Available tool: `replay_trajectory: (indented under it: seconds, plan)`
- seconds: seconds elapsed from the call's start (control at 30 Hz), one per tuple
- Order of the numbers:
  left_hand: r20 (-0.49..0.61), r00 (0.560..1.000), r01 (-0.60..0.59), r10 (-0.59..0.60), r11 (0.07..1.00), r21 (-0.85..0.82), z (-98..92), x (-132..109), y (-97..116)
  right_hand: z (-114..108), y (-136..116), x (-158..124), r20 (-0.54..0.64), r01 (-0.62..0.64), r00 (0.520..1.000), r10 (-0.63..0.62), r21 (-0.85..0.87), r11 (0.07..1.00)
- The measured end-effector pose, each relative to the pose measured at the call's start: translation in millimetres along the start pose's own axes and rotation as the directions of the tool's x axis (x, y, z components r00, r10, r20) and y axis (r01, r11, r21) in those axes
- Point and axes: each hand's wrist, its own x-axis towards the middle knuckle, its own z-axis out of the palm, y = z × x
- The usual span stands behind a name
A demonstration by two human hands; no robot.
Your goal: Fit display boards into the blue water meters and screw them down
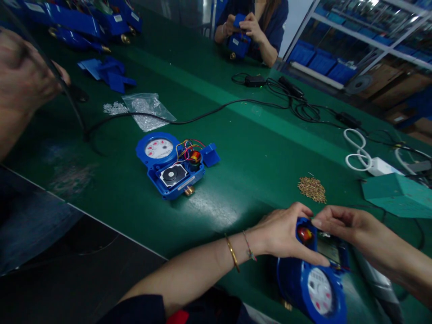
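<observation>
My left hand point(281, 234), with thin bracelets on the wrist, grips the open upper end of a blue water meter point(312, 281) at the near edge of the green table point(256, 148). My right hand point(340, 222) reaches in from the right, its fingertips pinching at the meter's open compartment, where a red-orange part point(305, 234) shows. The meter's white dial faces up below both hands. A pile of small brass screws point(312, 189) lies just beyond my hands.
A second opened blue meter point(170, 164) with coloured wires lies mid-table, its lid point(210, 155) beside it. Behind it are a plastic bag of small parts point(148, 110), black cables point(297, 101), a white charger point(380, 166) and a teal box point(398, 195). Another person's hand point(23, 76) is at the left. A person opposite holds a blue meter point(239, 42).
</observation>
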Motion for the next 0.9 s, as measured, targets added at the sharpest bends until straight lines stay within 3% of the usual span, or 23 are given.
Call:
replay_trajectory:
  seconds: [0.07, 0.17, 0.23, 0.27, 0.33, 0.37, 0.43, 0.5, 0.63, 0.77, 0.9]
  plan:
    - [-0.004, 1.000, 0.002, -0.002, 1.000, -0.011, -0.5, -1, 0, 0, 1, 3, 0.046, -0.022, 0.999, 0.019, 0.077, 0.997]
    - [-0.002, 1.000, 0.007, -0.007, 1.000, -0.025, -1.9, -2, 0, -12, -3, 5, 0.061, 0.002, 0.998, -0.005, 0.050, 0.999]
    - [0.004, 1.000, -0.001, 0.001, 0.999, -0.036, -3.0, -3, 0, -34, 0, 2, -0.072, 0.064, 0.995, -0.064, 0.003, 0.998]
    - [0.004, 1.000, -0.005, 0.005, 0.999, -0.039, -3.7, -3, 0, -49, 5, -2, -0.199, 0.095, 0.975, -0.097, -0.021, 0.995]
    - [-0.005, 1.000, -0.007, 0.006, 0.999, -0.043, -4.9, -4, 2, -79, 25, -15, -0.451, 0.098, 0.885, -0.114, -0.059, 0.993]
    - [-0.012, 1.000, -0.006, 0.006, 0.999, -0.047, -5.5, -4, 3, -91, 40, -23, -0.541, 0.022, 0.837, -0.079, -0.112, 0.993]
    - [-0.019, 1.000, -0.009, 0.008, 0.998, -0.057, -6.7, -4, 6, -103, 77, -38, -0.577, -0.173, 0.816, -0.031, -0.295, 0.940]
    - [-0.016, 1.000, -0.014, 0.013, 0.998, -0.065, -7.6, -4, 8, -96, 114, -43, -0.523, -0.250, 0.852, 0.006, -0.396, 0.883]
    - [-0.001, 1.000, 0.003, -0.003, 0.998, -0.062, -7.5, -3, 8, -58, 162, -24, -0.565, -0.281, 0.825, 0.028, -0.366, 0.887]
    - [0.018, 1.000, 0.015, -0.014, 0.995, -0.103, -6.7, -2, 8, -42, 169, -7, -0.602, -0.254, 0.797, 0.035, -0.283, 0.925]
    - [0.019, 1.000, 0.020, -0.018, 0.994, -0.107, -6.5, -3, 7, -50, 156, -25, -0.628, -0.155, 0.778, 0.029, -0.147, 0.977]
